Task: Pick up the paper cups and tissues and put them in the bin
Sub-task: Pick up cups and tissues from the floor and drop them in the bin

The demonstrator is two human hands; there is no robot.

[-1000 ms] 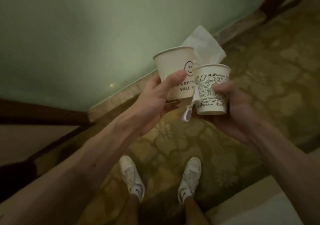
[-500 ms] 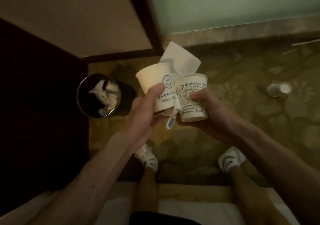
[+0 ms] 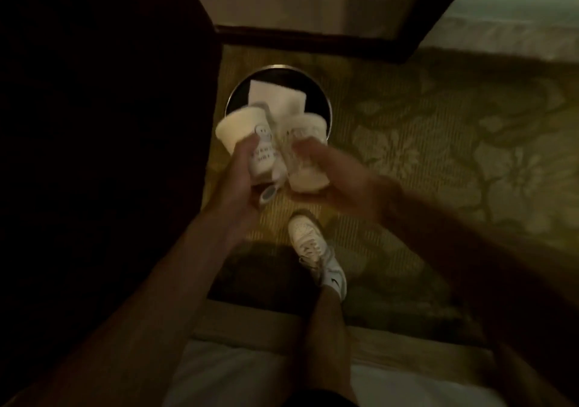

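Obs., head view, dim and motion-blurred.

Grip: L hand is closed round the smiley cup, thumb across the printed side wall, fingers hidden behind. R hand is closed round the printed cup from its right side and base; exact finger placement can't be told through the blur. A tissue stands up between/behind the two cups; which hand pins it can't be told. A small pale oval tag hangs below the L hand, apparently on a strip; what it belongs to isn't clear.

Location: both cups and the tissue are held in the air over the near edge of the bin, which stands on the patterned carpet beside a dark piece of furniture.

Handling (judged): cups are thin paper, v. light, walls easily crushed. Best held mid-wall w/ light squeeze, or by the rolled rim, which is stiffer. Tissue is soft, limp, near weightless; may drift on release, so it is better dropped together w/ a cup.

Containers: both cups are seen side-on, so any contents can't be judged. Bin interior is dark and mostly covered by the held items; contents not visible.

Stage (judged): carry nearly done; release over bin not yet made.
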